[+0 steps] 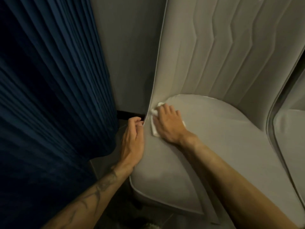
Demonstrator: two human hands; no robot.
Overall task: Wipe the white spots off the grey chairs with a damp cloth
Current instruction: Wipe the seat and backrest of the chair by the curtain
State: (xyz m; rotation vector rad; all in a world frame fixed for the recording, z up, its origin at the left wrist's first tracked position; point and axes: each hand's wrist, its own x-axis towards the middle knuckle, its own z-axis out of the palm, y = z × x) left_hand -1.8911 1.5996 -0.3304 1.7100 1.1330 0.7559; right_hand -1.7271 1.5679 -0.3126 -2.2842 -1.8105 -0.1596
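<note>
A grey upholstered chair point(219, 138) with a quilted backrest fills the middle and right of the view. My right hand point(168, 123) lies flat on a white cloth point(154, 129), pressing it onto the seat at the back left corner, where the seat meets the side wing. Most of the cloth is hidden under the hand. My left hand point(132, 138) grips the outer left edge of the chair's side wing, fingers curled around the piping. No white spots show on the visible seat.
A dark blue pleated curtain point(49, 96) hangs close on the left. A grey wall point(128, 52) stands behind the chair. A second grey chair point(290, 134) sits at the right edge. Dark floor lies below.
</note>
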